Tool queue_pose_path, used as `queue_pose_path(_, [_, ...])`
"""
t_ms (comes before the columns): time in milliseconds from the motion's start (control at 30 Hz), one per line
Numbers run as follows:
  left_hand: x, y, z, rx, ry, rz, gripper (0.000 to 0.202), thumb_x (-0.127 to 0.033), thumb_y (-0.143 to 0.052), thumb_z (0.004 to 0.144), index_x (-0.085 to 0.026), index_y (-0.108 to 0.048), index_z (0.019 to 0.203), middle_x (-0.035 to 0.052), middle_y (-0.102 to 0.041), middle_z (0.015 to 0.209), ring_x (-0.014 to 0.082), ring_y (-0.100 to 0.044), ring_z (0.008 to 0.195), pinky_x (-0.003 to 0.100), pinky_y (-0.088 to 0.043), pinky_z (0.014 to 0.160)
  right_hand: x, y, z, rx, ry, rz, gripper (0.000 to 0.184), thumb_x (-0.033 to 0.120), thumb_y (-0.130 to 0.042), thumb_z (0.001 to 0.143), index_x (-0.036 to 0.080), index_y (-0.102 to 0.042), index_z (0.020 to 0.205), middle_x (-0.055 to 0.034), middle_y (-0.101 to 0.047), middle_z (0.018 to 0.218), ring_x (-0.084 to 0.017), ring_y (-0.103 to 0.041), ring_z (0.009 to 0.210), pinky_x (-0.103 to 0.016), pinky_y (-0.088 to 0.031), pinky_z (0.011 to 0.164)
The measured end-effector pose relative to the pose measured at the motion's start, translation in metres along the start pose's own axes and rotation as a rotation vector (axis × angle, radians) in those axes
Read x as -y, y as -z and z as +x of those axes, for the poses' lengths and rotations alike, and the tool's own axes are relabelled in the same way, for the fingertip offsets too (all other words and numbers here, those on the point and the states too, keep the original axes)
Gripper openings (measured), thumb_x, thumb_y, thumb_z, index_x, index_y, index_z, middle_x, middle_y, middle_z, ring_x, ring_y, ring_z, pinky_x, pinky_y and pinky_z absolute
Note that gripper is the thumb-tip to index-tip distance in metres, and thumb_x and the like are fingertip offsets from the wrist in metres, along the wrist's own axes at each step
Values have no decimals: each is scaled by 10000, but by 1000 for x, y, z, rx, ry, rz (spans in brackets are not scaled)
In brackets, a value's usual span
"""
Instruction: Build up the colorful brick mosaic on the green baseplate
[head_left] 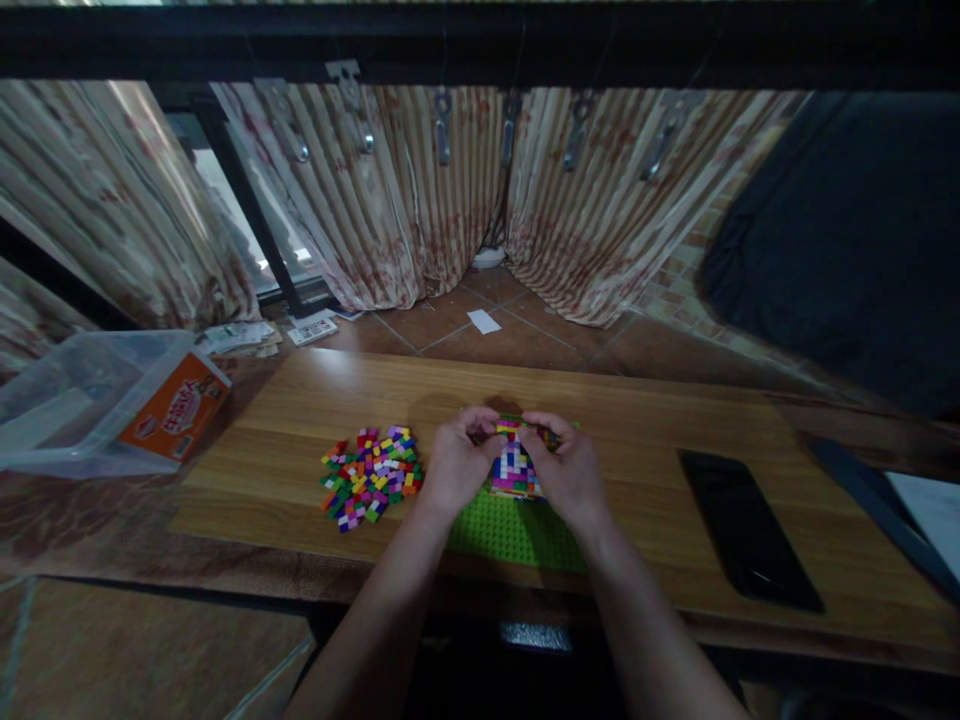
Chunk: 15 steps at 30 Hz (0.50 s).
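Observation:
A bright green studded baseplate (517, 530) lies on the wooden board in front of me. On its far part stands a block of small coloured bricks (512, 468), pink, white, blue and yellow. My left hand (455, 465) and my right hand (566, 465) rest on either side of that block, fingers curled and pinched at its top edge. What the fingertips grip there is too small to make out. A loose heap of small coloured bricks (369, 476) lies just left of my left hand.
A black phone (746, 528) lies on the wooden board (645, 440) to the right. A clear plastic box (90, 400) with an orange label stands at the far left. Patterned curtains (420, 200) hang beyond a tiled floor (517, 335). A dark cloth covers the right side.

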<state>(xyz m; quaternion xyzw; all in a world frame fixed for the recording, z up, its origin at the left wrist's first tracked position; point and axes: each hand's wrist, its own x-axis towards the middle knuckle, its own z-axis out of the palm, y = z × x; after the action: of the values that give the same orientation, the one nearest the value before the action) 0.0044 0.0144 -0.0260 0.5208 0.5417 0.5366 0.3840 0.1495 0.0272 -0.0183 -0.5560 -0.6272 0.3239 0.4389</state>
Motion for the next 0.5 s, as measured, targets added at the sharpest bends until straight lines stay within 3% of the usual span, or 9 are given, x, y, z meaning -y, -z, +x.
queue_pose_path(200, [-3,-1,-1,-3,10,7,272,-89,-641,711,-167,-607,969,-40,-607,698,96,-595,649,205,-473,640,3,-4,2,10,0,-61,316,428,-622,793,196,-726,982,-102,-738,999,-245,-670,903,-401,-495,852])
queue_pose_path(500, [-7,-2,-10,-21,-77,199,345,-97,-591,772,-189,-585,1105,-9,-696,775,119,-658,710,232,-513,702,6,-5,4,30,0,-136,316,406,-600,786,185,-720,978,-108,-742,954,-244,-673,840,-393,-503,789])
